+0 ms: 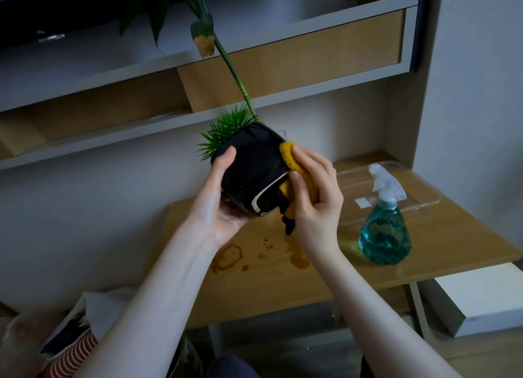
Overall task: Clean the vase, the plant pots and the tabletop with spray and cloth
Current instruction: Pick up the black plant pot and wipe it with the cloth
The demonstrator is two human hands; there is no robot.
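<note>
One black plant pot (249, 174) is held in the air above the wooden tabletop (441, 236), tipped so its base faces the camera and its mouth, with spiky green grass and one long stem, points up and away toward the shelves. The left hand (223, 205) cups it from below, thumb curled over its side, while the right hand (314, 196) is closed on one yellow cloth (288, 157) pressed against the pot's right side. One spray bottle (385, 230) of blue liquid stands upright on the tabletop to the right, beside one clear plastic tray (407, 177), and brown stains (229, 257) mark the wood beneath the hands.
</note>
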